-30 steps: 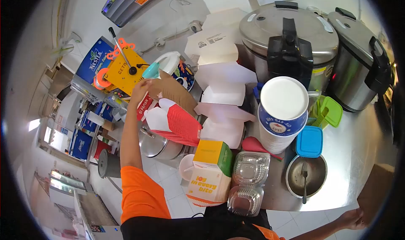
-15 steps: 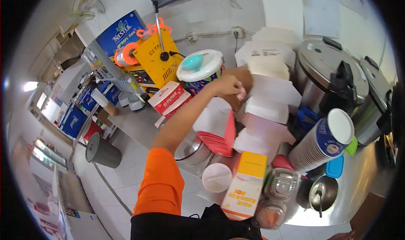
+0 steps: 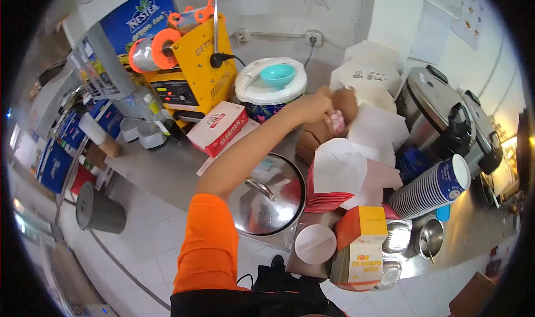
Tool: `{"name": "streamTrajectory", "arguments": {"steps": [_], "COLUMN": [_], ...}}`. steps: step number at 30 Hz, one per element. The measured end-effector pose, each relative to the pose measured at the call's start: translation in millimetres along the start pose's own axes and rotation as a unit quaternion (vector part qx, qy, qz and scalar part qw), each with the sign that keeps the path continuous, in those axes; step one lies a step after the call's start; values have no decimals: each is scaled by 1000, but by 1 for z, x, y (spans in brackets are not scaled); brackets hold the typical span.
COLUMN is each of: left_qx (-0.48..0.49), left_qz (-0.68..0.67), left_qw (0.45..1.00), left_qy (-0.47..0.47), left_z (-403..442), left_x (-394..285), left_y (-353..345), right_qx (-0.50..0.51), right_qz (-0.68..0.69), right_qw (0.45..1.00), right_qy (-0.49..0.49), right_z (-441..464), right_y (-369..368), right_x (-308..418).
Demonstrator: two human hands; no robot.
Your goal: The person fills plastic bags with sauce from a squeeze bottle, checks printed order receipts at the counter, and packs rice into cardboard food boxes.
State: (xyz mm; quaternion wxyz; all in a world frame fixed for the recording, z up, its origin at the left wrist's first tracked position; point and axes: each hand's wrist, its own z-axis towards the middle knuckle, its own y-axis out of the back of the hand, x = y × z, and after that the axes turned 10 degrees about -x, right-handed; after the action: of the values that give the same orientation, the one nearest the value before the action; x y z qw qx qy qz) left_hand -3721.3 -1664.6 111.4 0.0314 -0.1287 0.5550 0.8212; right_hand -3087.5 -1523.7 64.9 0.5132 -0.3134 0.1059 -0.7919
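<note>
My left hand [image 3: 316, 108] reaches over the counter from an orange sleeve. Its fingers are closed on a small pink-and-white packet [image 3: 337, 122], whose exact kind is unclear. Around the fingers stand brown paper cartons [image 3: 315, 140], partly covered by the hand. Just nearer is a stack of red-and-white food boxes [image 3: 333, 175], with opened white boxes [image 3: 379, 128] to its right. Beyond the wrist sits a white-lidded tub [image 3: 251, 88] with a turquoise bowl [image 3: 277, 75] on top. Under my forearm lie a red "Si Paman" box [image 3: 218, 128] and a glass-lidded pot [image 3: 259, 205]. My right hand is out of view.
A yellow sealing machine [image 3: 200, 66] stands at the back left. Rice cookers [image 3: 437, 105] and stacked paper cups [image 3: 426, 189] fill the right. Nearer are a white cup [image 3: 315, 244], yellow-and-orange cartons [image 3: 365, 261] and a metal bowl [image 3: 431, 239]. A grey bin [image 3: 100, 208] is on the floor.
The view has shifted, showing more of the glass-lidded pot. My left hand stays among the brown cartons, with more of the pink-and-white packet showing. Part of a hand at the lower right has left view.
</note>
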Motion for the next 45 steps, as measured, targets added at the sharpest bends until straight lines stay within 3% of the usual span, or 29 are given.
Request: {"name": "streamTrajectory", "arguments": {"steps": [1, 2, 5, 9, 10, 14, 17, 20, 23, 25, 26, 28, 29, 30, 32, 35, 36, 38, 39, 40, 41, 43, 44, 45], "left_qx": [-11, -23, -56, -31, -70, -59, -227, -314, -289, -193, -74, -165, -102, -162, -234, -180, -182, -186, -188, -279, -304, -345, -337, -249], "left_qz": [15, 31, 0, -33, -41, 45, 60, 56, -190, -337, -441, -379, -364, -398, -525, -692, -675, -658, -648, -571, -525, -438, -377, -421], "left_qw": [1000, 999, 998, 996, 993, 989, 967, 947, 938, 921, 894, 903, 922, 899, 818, 695, 711, 726, 733, 765, 787, 821, 856, 861], "left_qy": [17, 34, 18, 72, 82, 130, 103, 28, 28, -37, 27, -116, -87, -86, -38, 77, 73, 79, 82, 102, 108, 124, 104, 141], "left_z": [-10, -21, -48, -77, -82, -89, -95, -98, -102, -96, -95, -86, -82, -72, -49, -26, -21, -5, 4, 12, 22, 39, 47, 59], "left_x": [0, -3, 19, 7, 12, -15, -60, -134, -240, -314, -359, -412, -439, -459, -489, -532, -545, -556, -561, -568, -570, -577, -583, -588], "left_y": [2, 8, 10, 36, 30, 37, 44, 49, 24, -16, -22, -84, -101, -124, -172, -195, -205, -225, -233, -240, -238, -238, -239, -239], "right_qx": [-18, 30, -23, -9, -4, 10, 26, 49, 96, 150, 179, 239, 266, 290, 337, 376, 386, 425, 461, 487, 511, 536, 550, 563], "right_qz": [-1, -15, -4, -133, -164, -96, -95, -62, 18, 72, 98, 144, 162, 175, 189, 208, 216, 226, 218, 210, 200, 205, 186, 157], "right_qw": [1000, 999, 999, 991, 986, 995, 995, 997, 992, 978, 967, 936, 918, 899, 853, 794, 776, 762, 783, 801, 813, 801, 802, 804], "right_qy": [12, 16, 33, 19, 18, 27, 14, -24, -74, -126, -153, -213, -244, -278, -351, -429, -449, -433, -356, -277, -195, -169, -139, -108], "right_z": [-2, 1, -13, -13, -14, -16, -19, -25, -31, -31, -32, -33, -32, -31, -22, -5, 3, 20, 36, 52, 63, 56, 55, 56], "right_y": [-3, 15, -34, 17, 27, 35, 31, 25, 18, 20, 23, 30, 37, 44, 56, 69, 71, 64, 52, 40, 29, 26, 24, 25], "right_x": [10, 2, 66, 18, 13, -9, -26, -38, -33, -40, -43, -54, -58, -65, -86, -118, -129, -147, -146, -145, -148, -174, -190, -208]}}
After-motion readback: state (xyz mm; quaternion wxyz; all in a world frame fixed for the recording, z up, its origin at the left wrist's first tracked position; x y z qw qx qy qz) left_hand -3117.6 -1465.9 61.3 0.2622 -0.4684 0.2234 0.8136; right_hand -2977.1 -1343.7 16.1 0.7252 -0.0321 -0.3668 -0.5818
